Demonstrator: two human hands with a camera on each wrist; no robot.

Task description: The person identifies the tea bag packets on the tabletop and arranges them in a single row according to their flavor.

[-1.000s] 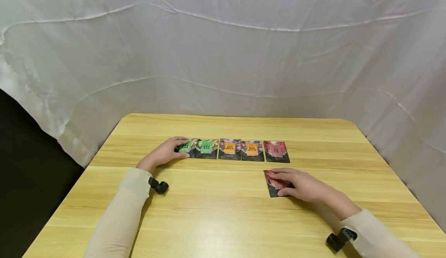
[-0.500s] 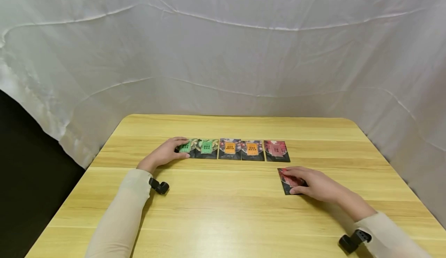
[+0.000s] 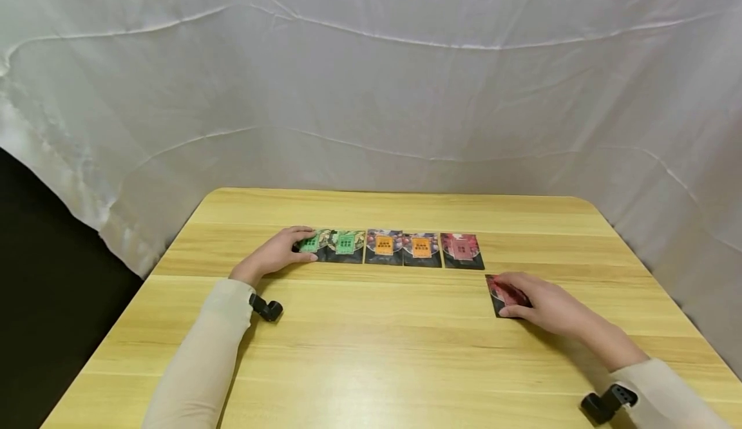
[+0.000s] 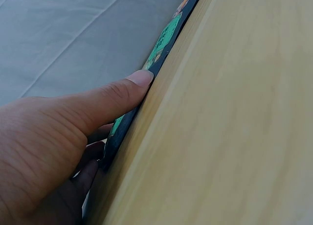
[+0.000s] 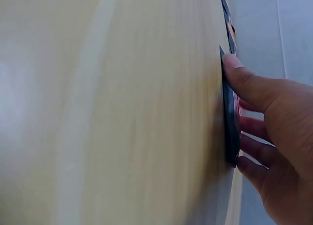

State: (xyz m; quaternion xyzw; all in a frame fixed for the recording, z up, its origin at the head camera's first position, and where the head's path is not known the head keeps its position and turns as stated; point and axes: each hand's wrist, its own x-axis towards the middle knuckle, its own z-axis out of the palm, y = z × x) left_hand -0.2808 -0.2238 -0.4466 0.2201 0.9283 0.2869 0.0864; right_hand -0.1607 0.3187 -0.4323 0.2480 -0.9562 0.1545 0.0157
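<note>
At the left end of a row, my left hand (image 3: 275, 253) holds a green-labelled sachet (image 3: 309, 243), thumb at its near edge and fingers by its far left side. A second green sachet (image 3: 345, 247) lies beside it, overlapping. My right hand (image 3: 551, 303), nearer the front right, grips a dark red sachet (image 3: 505, 294). In the right wrist view the thumb is on the near edge of that sachet (image 5: 229, 117), with the other fingers curled at its far side. Another red sachet (image 3: 462, 250) ends the row. Whether the gripped red sachet touches the table cannot be told.
Two orange-labelled sachets (image 3: 383, 247) lie mid-row, between the green ones and the red one. All rest on a light wooden table (image 3: 359, 339) with rounded far corners. A pale cloth (image 3: 371, 94) hangs behind it. Each wrist wears a small black camera (image 3: 266, 308).
My right hand has moved to the right and slightly away from me, taking the red sachet with it. The left hand and the row have stayed in place.
</note>
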